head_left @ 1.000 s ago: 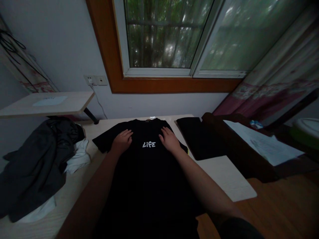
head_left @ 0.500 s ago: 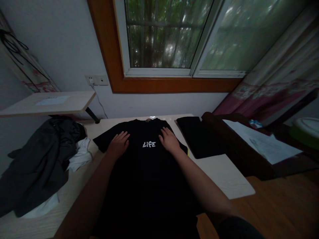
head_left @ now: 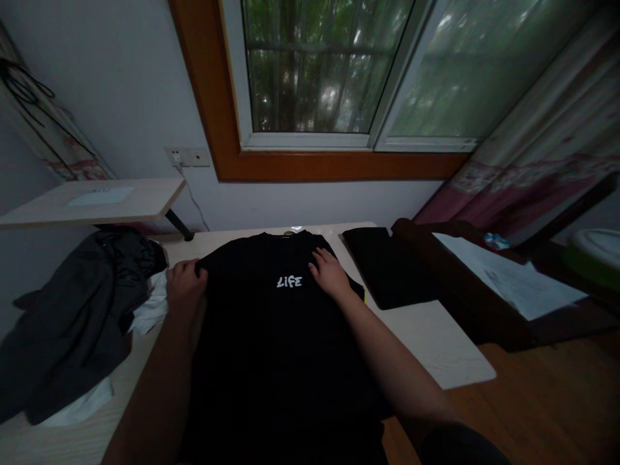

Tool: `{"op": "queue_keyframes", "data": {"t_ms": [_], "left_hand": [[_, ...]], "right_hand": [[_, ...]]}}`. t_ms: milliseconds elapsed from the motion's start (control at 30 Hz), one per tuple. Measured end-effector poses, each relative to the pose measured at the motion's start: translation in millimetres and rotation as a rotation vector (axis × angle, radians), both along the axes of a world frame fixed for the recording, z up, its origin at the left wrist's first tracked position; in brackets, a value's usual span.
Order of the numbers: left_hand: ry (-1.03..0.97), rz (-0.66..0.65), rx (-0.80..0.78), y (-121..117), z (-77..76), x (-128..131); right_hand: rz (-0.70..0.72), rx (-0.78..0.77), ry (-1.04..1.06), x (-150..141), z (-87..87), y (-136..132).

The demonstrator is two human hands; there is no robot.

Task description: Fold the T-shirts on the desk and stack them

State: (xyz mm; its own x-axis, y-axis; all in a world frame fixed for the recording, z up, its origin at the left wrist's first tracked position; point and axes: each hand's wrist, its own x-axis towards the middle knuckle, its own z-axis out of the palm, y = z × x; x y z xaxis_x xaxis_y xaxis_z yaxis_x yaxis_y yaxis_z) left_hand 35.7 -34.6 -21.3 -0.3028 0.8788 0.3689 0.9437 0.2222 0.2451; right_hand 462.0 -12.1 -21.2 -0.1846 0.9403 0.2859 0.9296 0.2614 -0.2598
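Note:
A black T-shirt (head_left: 285, 349) with a small white print on the chest lies spread on the pale table (head_left: 436, 349), its collar toward the window. My left hand (head_left: 186, 284) is at the end of the left sleeve, fingers curled and closed on the sleeve's edge. My right hand (head_left: 329, 271) rests flat on the shirt near the right shoulder, beside the print, with its fingers apart. A bit of yellow shows at the edge of the right sleeve.
Dark grey clothing (head_left: 72, 316) and a white cloth (head_left: 151, 307) are heaped at the left, below a small raised shelf (head_left: 159, 197). A folded black cloth (head_left: 382, 265) lies at the right. Beyond it a white sheet (head_left: 504, 274) rests on dark brown furniture.
My left hand has moved left from the shirt's upper chest to the sleeve's end and closed on it. My right hand has stayed in place.

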Motion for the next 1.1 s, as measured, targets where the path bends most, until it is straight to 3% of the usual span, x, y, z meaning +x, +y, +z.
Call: {"op": "queue_keyframes", "data": {"t_ms": [133, 333, 500, 633, 767, 867, 1000, 1100], "left_hand": [[-0.004, 0.133, -0.042, -6, 2.5, -7], [-0.099, 0.124, -0.098, -2, 2.7, -14], [-0.284, 0.016, 0.069, 1, 3.1, -22], [-0.352, -0.023, 0.230, 8, 12.8, -17], [-0.363, -0.102, 0.316, 16, 31.5, 1], [-0.318, -0.245, 0.331, 19, 49.5, 24], [-0.188, -0.485, 0.243, 11, 67.7, 67], [-0.033, -0.642, 0.122, -7, 69.0, 104]], "right_hand": [[0.001, -0.003, 0.001, 0, 0.7, -1], [0.004, -0.005, 0.002, 0, 1.7, 0], [0.006, 0.002, 0.007, 0, 2.7, -1], [0.016, -0.001, 0.017, 0, 3.7, -2], [0.017, 0.012, 0.014, 0, 3.9, -3], [0.021, 0.016, 0.006, 1, 4.0, -2], [0.024, 0.003, 0.010, 1, 3.9, -1], [0.019, -0.002, 0.017, 1, 3.9, -1]]}}
